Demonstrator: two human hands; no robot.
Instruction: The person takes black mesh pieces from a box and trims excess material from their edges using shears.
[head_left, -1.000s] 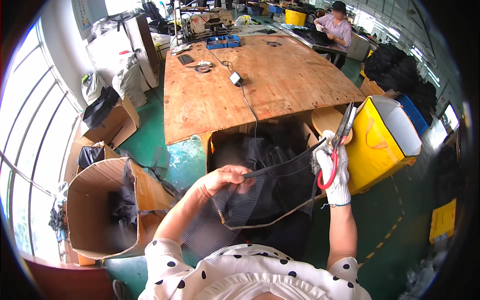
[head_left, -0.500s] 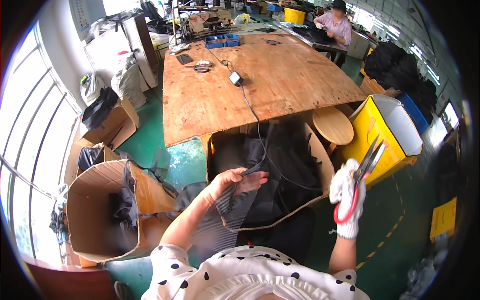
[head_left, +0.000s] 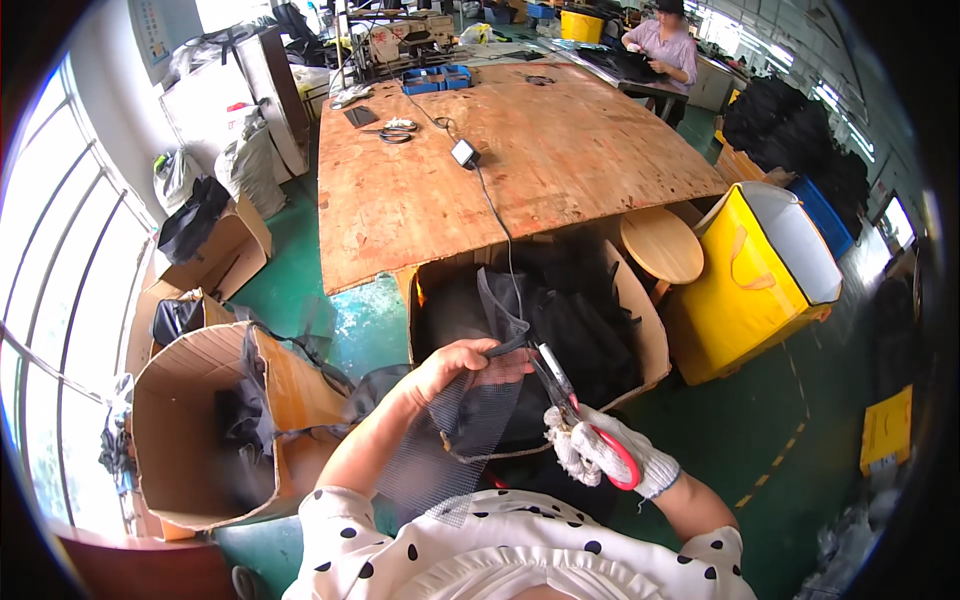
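Note:
Bare, my left hand (head_left: 455, 368) pinches the dark edge band of a piece of black mesh fabric (head_left: 440, 450), which hangs down over my forearm and toward my lap. My right hand (head_left: 605, 450), in a white knit glove, grips red-handled scissors (head_left: 572, 400). Their blades point up and left, with the tips close to the fingers of my left hand and the mesh band. Whether the blades touch the fabric I cannot tell. Below the hands, a cardboard box (head_left: 640, 360) holds a heap of black fabric (head_left: 570, 320).
A wooden table (head_left: 420, 200) stands ahead, with a corded device (head_left: 466, 153) and another pair of scissors (head_left: 395, 135). An open carton (head_left: 180, 420) is at left. A round stool (head_left: 662, 245) and a yellow bag (head_left: 745, 270) stand at right. One person (head_left: 668, 50) works farther back.
My right hand has swung left and down with the scissors, bringing the blades from beside the yellow bag to my left hand. The left hand keeps its hold on the mesh.

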